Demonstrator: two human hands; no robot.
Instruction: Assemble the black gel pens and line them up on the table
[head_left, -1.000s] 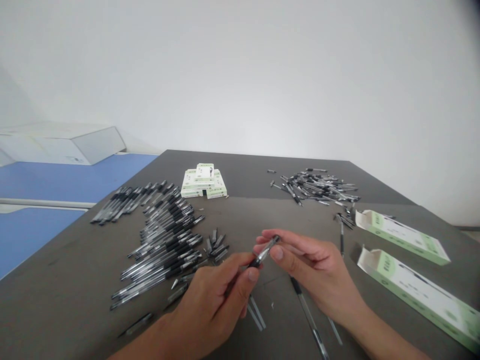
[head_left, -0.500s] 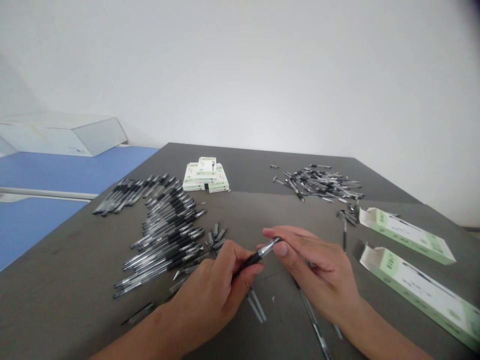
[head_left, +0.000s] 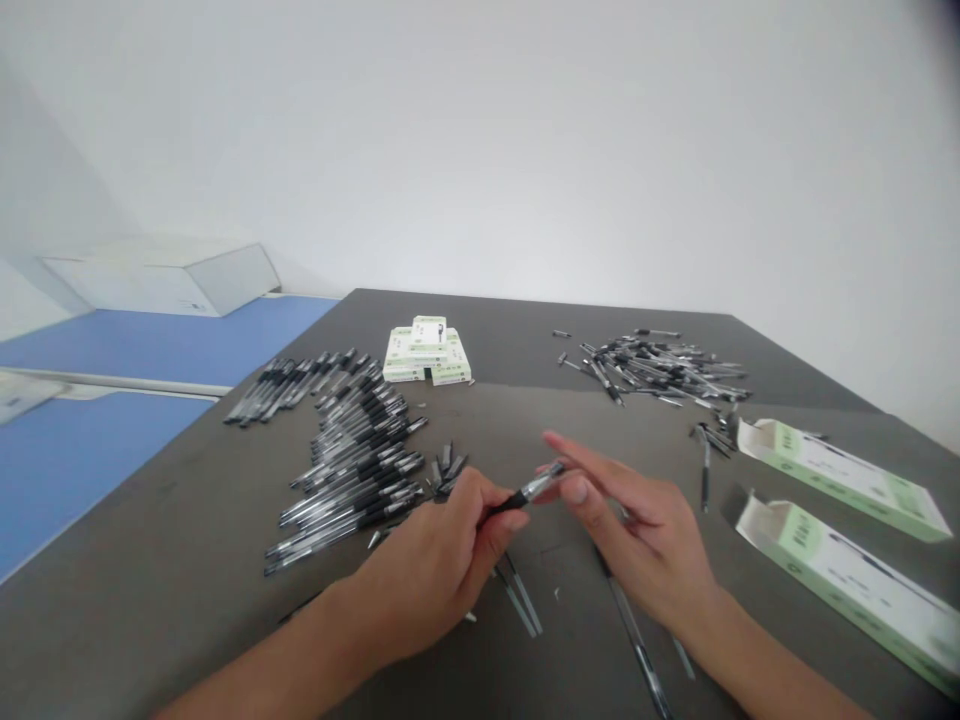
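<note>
Over a dark table (head_left: 180, 510), we are holding a pen (head_left: 536, 487) up between our two hands, its shiny end slanting up and to the right. Our left hand (head_left: 435, 550) is gripping the black section, its thumb lying along the near side and its fingers curling beneath, knuckles facing up. Our right hand (head_left: 645, 540) is holding its thumb and forefinger spread by the shiny end; whether they are touching it, we cannot tell. Both forearms are slanting in from the lower corners. Below the gap between our hands, clear tubes (head_left: 517, 600) are lying on the tabletop, and a loose pen (head_left: 634, 640) is running out from under our right hand. The left pile (head_left: 352, 470) is crowding close to our left hand, with dark caps (head_left: 448, 462) sitting just beyond its knuckles. Two open boxes (head_left: 855, 575) are lining the right side, apart from our right hand. Farther off, a box stack (head_left: 427, 355) and the right pile (head_left: 660, 365) are flanking a lane of tabletop that is leading from our hands to the far edge, while the left edge is slanting past blue tables (head_left: 172, 350).
</note>
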